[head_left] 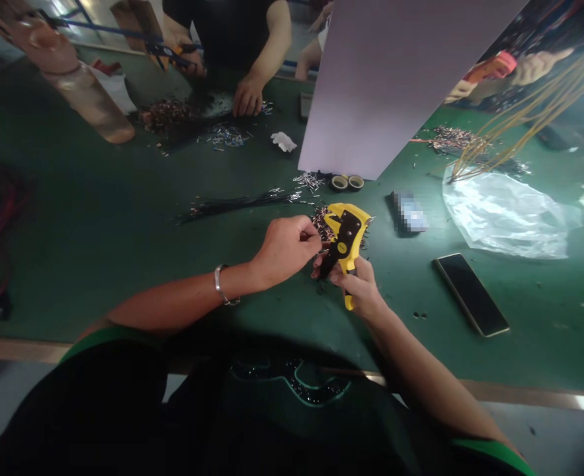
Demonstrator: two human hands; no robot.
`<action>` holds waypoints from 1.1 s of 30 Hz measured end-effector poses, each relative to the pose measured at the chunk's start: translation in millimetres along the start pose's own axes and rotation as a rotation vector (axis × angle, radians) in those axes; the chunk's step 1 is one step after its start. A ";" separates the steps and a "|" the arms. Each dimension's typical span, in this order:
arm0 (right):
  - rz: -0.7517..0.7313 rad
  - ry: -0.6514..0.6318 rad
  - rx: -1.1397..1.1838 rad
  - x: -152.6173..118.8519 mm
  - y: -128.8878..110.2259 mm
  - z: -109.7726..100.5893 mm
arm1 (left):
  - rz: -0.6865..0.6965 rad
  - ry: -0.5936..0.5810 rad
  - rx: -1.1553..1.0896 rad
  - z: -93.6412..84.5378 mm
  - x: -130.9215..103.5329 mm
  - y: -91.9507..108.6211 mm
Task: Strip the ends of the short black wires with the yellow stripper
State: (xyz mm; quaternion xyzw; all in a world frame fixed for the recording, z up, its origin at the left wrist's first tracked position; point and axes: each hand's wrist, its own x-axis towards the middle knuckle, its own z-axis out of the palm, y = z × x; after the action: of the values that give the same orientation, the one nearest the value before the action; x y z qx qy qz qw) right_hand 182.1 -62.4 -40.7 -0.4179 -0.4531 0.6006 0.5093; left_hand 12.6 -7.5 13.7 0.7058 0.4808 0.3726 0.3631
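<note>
Your right hand has its grip closed round the yellow stripper, which it holds in front of you, handle toward you and head pointing away. Your left hand is just left of the stripper, its fingers bent and drawn together close to the tool's black part; you can't make out whether that grip has anything between the fingertips. A bracelet circles your left wrist.

Right behind the stripper, partly hidden by it, a heap of wires lies on the green surface. Beyond your left hand lies a bundle of black wires, its right end near some small metal pieces. Two tape rolls sit beside those pieces, close to the foot of the pale panel.

To your right are a small blurred box, a phone and a clear bag. Across from you, a co-worker's hand rests near another pile, with a bottle off to your left.
</note>
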 end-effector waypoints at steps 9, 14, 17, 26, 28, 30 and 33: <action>-0.093 0.030 -0.203 -1.3 1.9 2.7 | -0.060 -0.093 -0.219 4.8 -4.5 -1.1; -0.117 0.053 -0.258 -2.5 3.1 3.7 | -0.086 -0.139 -0.273 5.9 -5.9 -2.0; -0.103 0.072 -0.272 -3.3 4.5 4.8 | -0.090 -0.142 -0.285 6.7 -5.7 -3.5; -0.102 0.080 -0.337 -3.7 8.1 5.9 | -0.108 -0.123 -0.198 6.4 -3.0 -5.7; -0.089 0.085 -0.330 -3.5 8.9 6.2 | -0.121 -0.124 -0.185 6.3 -2.3 -5.1; -0.078 0.091 -0.318 -3.2 9.3 7.0 | -0.148 -0.143 -0.203 6.4 -1.8 -4.4; -0.082 0.100 -0.304 -2.6 9.6 8.5 | -0.175 -0.158 -0.228 6.9 -1.5 -3.8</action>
State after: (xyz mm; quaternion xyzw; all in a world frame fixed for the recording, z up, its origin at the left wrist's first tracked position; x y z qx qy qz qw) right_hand 172.0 -66.6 -47.9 -0.5007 -0.5295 0.4822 0.4862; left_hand 16.7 -8.9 7.0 0.6424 0.4650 0.3351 0.5086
